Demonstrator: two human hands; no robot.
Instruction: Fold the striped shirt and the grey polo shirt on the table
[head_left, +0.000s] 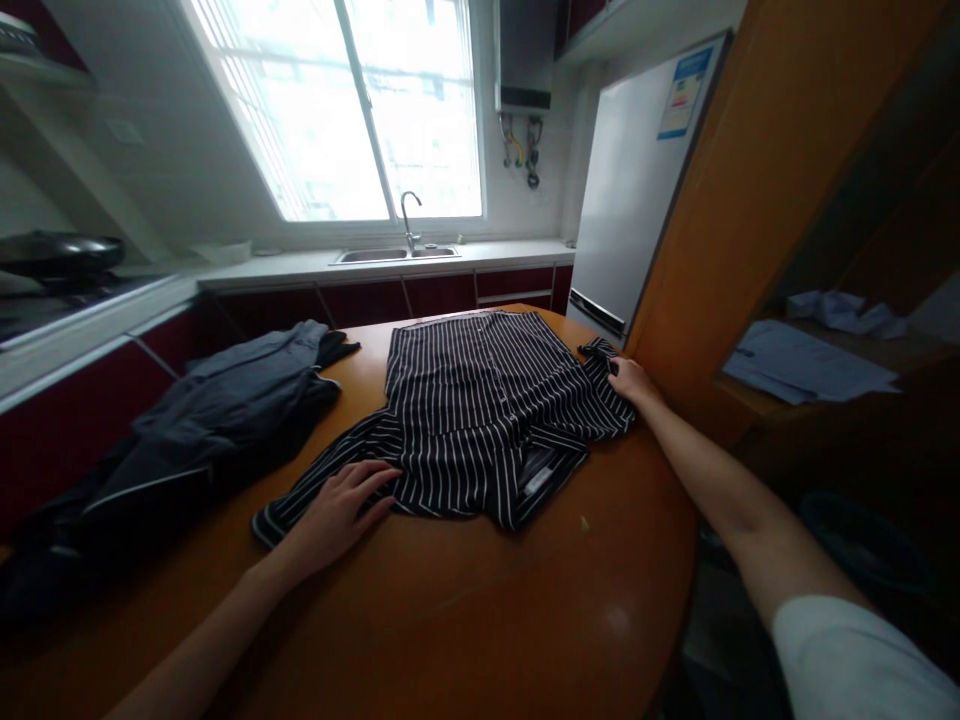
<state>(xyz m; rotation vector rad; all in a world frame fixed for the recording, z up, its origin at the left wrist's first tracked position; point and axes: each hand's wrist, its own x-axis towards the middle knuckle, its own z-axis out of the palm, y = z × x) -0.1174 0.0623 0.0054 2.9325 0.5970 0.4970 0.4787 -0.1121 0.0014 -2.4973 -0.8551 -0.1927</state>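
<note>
A black shirt with white stripes [457, 400] lies spread on the wooden table [465, 620], its collar towards me and its buttoned front facing up. Flat on the shirt near its left shoulder rests my left hand [352, 503], fingers stretched out. At the right edge of the table my right hand [632, 380] has its fingers closed on the end of the shirt's right sleeve [600, 370]. A pale label [538, 481] shows inside the open collar.
Dark grey and black clothes [225, 400] are heaped along the table's left side. A wooden cabinet [705, 250] with papers [802, 362] on its shelf stands close on the right. Beyond the table are a fridge [637, 180], a sink [375, 256] and a pan [60, 252].
</note>
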